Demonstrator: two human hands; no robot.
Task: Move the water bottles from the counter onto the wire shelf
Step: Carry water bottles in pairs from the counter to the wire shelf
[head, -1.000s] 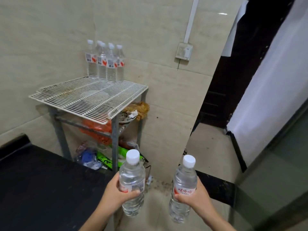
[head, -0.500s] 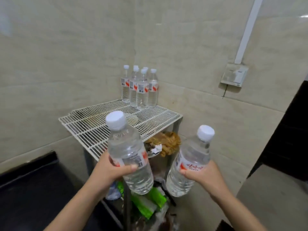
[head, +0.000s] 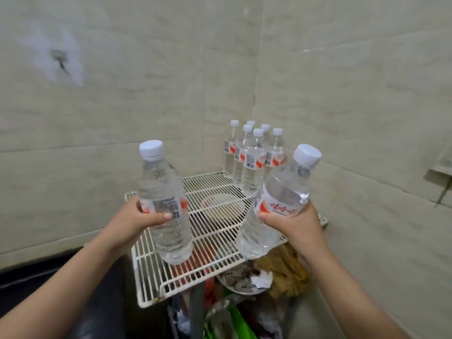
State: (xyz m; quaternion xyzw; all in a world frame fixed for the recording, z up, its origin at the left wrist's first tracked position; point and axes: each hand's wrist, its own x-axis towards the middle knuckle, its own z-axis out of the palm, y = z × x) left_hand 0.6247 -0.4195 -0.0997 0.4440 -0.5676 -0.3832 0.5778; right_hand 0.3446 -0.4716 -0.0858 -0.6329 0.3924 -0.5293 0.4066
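My left hand [head: 132, 220] grips a clear water bottle [head: 163, 189] with a white cap and red-and-white label, held nearly upright above the left part of the white wire shelf [head: 215, 250]. My right hand [head: 297, 222] grips a second water bottle [head: 278, 199], tilted to the right, above the shelf's right edge. Both bottles hang in the air over the shelf. Several more water bottles [head: 254, 157] stand upright in a cluster at the shelf's far corner against the tiled walls.
Tiled walls close off the shelf at the back and right. Below the shelf top sit a bowl of scraps [head: 241, 281], brown fried food [head: 288, 272] and green packets [head: 234, 321]. The black counter [head: 80, 309] lies at lower left. A wall socket [head: 440, 167] is at far right.
I have stepped closer to the shelf. Both hands have carried their bottles up and forward, from in front of the shelf to above its wire top.
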